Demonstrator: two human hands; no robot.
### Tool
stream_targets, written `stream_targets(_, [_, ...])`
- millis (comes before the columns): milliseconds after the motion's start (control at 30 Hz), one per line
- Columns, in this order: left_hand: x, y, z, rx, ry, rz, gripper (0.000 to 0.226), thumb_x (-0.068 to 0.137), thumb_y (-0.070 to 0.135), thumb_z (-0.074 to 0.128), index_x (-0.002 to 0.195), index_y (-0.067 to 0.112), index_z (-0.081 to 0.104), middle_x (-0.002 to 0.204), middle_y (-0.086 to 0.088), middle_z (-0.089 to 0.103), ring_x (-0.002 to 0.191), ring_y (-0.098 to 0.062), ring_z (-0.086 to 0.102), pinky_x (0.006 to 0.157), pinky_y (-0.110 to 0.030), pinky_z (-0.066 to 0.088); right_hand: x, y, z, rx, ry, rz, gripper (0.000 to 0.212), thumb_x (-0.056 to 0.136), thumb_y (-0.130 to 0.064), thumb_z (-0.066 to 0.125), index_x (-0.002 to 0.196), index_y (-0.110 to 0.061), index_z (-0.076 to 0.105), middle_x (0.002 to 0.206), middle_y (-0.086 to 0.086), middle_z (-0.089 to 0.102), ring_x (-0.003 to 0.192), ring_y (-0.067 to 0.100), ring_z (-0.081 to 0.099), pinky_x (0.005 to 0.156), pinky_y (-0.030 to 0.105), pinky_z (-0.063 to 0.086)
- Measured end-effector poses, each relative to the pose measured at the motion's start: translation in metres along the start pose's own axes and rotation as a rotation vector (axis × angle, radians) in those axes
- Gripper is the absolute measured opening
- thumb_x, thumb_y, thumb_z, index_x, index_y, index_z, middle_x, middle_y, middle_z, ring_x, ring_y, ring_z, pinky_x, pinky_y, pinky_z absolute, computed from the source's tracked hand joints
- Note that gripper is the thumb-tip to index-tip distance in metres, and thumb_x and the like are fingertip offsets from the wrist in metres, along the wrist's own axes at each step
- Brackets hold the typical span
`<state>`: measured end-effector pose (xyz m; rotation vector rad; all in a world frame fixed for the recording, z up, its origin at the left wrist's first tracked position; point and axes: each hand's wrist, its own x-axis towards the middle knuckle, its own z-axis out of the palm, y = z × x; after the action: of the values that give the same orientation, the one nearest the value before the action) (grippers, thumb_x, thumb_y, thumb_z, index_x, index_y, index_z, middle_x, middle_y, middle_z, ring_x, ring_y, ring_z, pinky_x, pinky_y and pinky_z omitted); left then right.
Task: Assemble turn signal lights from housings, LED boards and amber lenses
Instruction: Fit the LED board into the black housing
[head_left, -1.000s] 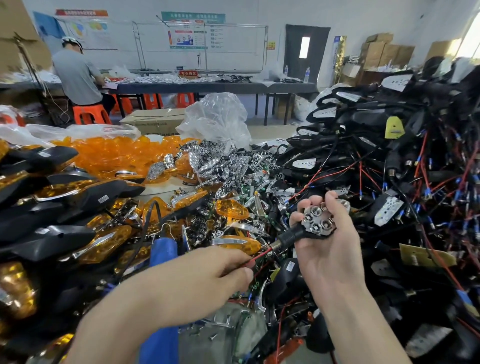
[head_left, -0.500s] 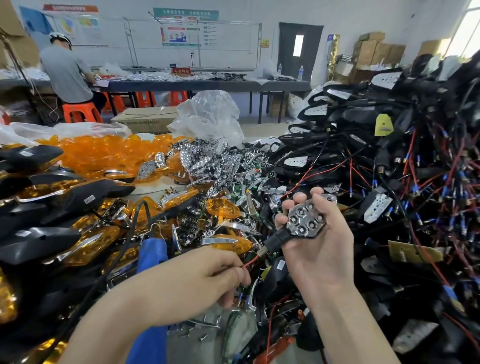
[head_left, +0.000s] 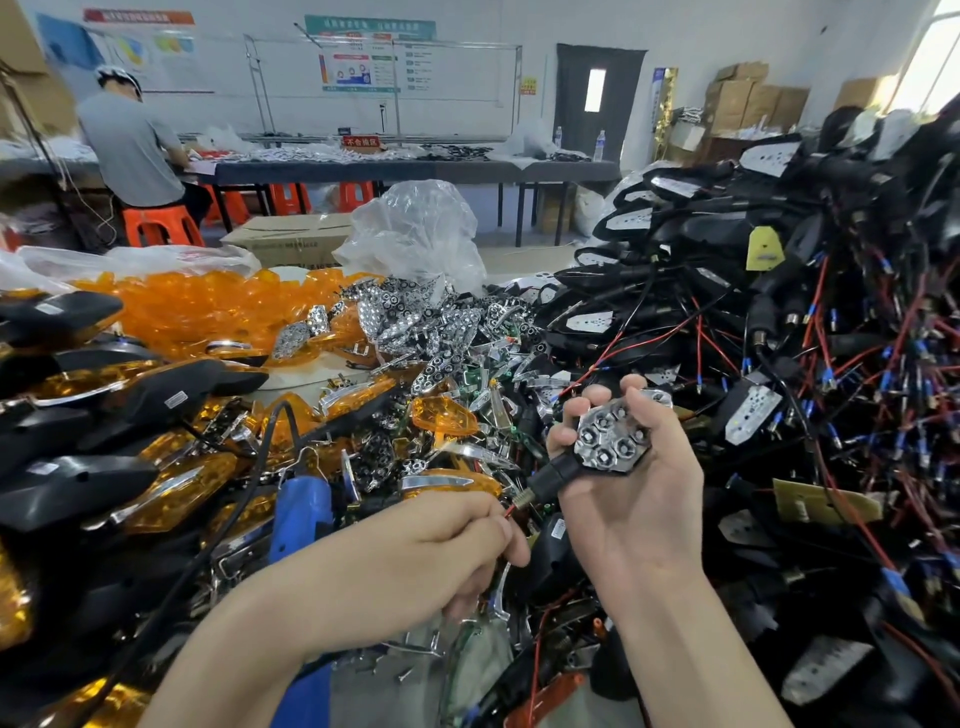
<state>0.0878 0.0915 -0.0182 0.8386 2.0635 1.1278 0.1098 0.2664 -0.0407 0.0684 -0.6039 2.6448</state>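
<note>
The right hand (head_left: 631, 499) is raised palm-up in front of the heap, its fingers curled up around a black housing (head_left: 558, 474) whose open face carries a chrome reflector plate (head_left: 613, 441) with round LED cups; the fingertips hook over the far edge and the thumb closes on the near side, so the part sits cradled in the palm. The housing's short black stem points down and left, and a thin red wire (head_left: 510, 510) comes out of its end. The left hand (head_left: 441, 551) sits lower and just beside that stem, fingers bunched, with thumb and forefinger nipped on the wire (how much wire runs inside the fist cannot be seen). Behind the hands the bench is buried: loose amber lenses (head_left: 208, 306) are heaped at the back left, a drift of chrome reflectors (head_left: 431, 322) lies in the middle, and a tall tangle of wired black housings (head_left: 779, 312) fills the right side. Finished lights (head_left: 171, 395) with amber fronts are stacked on the left, near a blue tool (head_left: 304, 512) with a black cord. Farther back a clear plastic bag (head_left: 415, 234) stands upright, and a person in grey (head_left: 130, 145) sits at a long table.
</note>
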Motion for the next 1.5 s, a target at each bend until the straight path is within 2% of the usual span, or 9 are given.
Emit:
stream_targets(167, [0.002,0.003,0.006,-0.092,0.041,-0.008,0.031,0.107,0.026,0.036,0.095,0.017,0.063,0.057,0.011,0.044,0.054,-0.010,0.041,0.070,-0.038,0.049,0.000,0.001,0.001,0.024,0.011,-0.007,0.007,0.078,-0.015,0.069,0.080,-0.021,0.072,0.083,0.003,0.063,0.071,0.018,0.062,0.056,0.028,0.050])
stream_targets(400, [0.005,0.003,0.007,-0.053,0.086,-0.013,0.033,0.107,0.022,0.034,0.091,0.016,0.062,0.054,0.011,0.046,0.051,-0.009,0.044,0.063,-0.029,0.054,0.000,0.003,0.000,0.059,0.041,0.015,0.003,0.083,-0.020,0.069,0.083,-0.017,0.070,0.085,0.005,0.061,0.071,0.018,0.062,0.056,0.029,0.050])
stream_targets(600, [0.004,0.001,0.003,0.183,0.199,-0.085,0.024,0.103,0.021,0.040,0.101,0.033,0.061,0.078,0.009,0.070,0.064,-0.007,0.064,0.069,-0.031,0.059,-0.001,0.014,0.001,-0.034,0.055,0.111,0.033,0.096,-0.049,0.053,0.089,-0.020,0.066,0.082,0.003,0.062,0.071,0.020,0.064,0.058,0.031,0.050])
stream_targets(733, [0.008,0.002,0.005,0.152,0.450,0.017,0.019,0.101,0.033,0.046,0.110,0.043,0.058,0.079,0.016,0.068,0.051,0.002,0.054,0.047,-0.016,0.045,-0.002,0.020,0.002,-0.014,0.082,0.134,0.034,0.101,-0.045,0.047,0.090,-0.017,0.063,0.080,0.004,0.062,0.073,0.023,0.065,0.074,0.037,0.054])
stream_targets(833, [0.018,0.004,0.013,-0.050,0.506,0.044,0.018,0.099,0.046,0.047,0.105,0.037,0.062,0.081,0.010,0.070,0.060,-0.001,0.066,0.056,-0.020,0.055,-0.004,0.022,0.003,0.014,0.090,0.154,0.032,0.101,-0.042,0.048,0.089,-0.016,0.062,0.080,0.005,0.062,0.080,0.026,0.068,0.076,0.036,0.059])
stream_targets(933, [0.025,0.000,0.022,-0.083,0.451,0.018,0.021,0.097,0.052,0.047,0.102,0.036,0.060,0.069,0.002,0.069,0.052,-0.011,0.063,0.052,-0.025,0.053,-0.005,0.025,0.003,0.002,0.094,0.180,0.032,0.101,-0.043,0.047,0.089,-0.016,0.060,0.080,0.005,0.062,0.084,0.027,0.070,0.089,0.039,0.053])
stream_targets(1033, [0.028,-0.006,0.022,-0.147,0.427,0.023,0.020,0.099,0.048,0.047,0.105,0.035,0.060,0.066,0.004,0.064,0.057,-0.019,0.061,0.057,-0.037,0.055,-0.005,0.025,0.003,0.000,0.091,0.192,0.028,0.095,-0.042,0.052,0.090,-0.015,0.061,0.080,0.006,0.062,0.079,0.026,0.067,0.082,0.037,0.054])
stream_targets(1233, [0.032,-0.009,0.024,-0.121,0.453,0.029,0.018,0.103,0.043,0.042,0.105,0.033,0.057,0.051,0.007,0.054,0.043,-0.011,0.047,0.044,-0.023,0.040,-0.005,0.024,0.003,0.060,0.063,0.220,0.026,0.090,-0.040,0.056,0.091,-0.015,0.062,0.083,0.006,0.061,0.073,0.023,0.063,0.068,0.031,0.060])
stream_targets(1500, [0.030,-0.007,0.025,-0.107,0.459,0.013,0.019,0.103,0.043,0.040,0.106,0.035,0.058,0.053,0.008,0.056,0.045,-0.006,0.048,0.048,-0.024,0.039,-0.005,0.022,0.001,0.063,0.072,0.239,0.020,0.085,-0.036,0.060,0.085,-0.017,0.063,0.081,0.002,0.061,0.072,0.021,0.063,0.068,0.031,0.060])
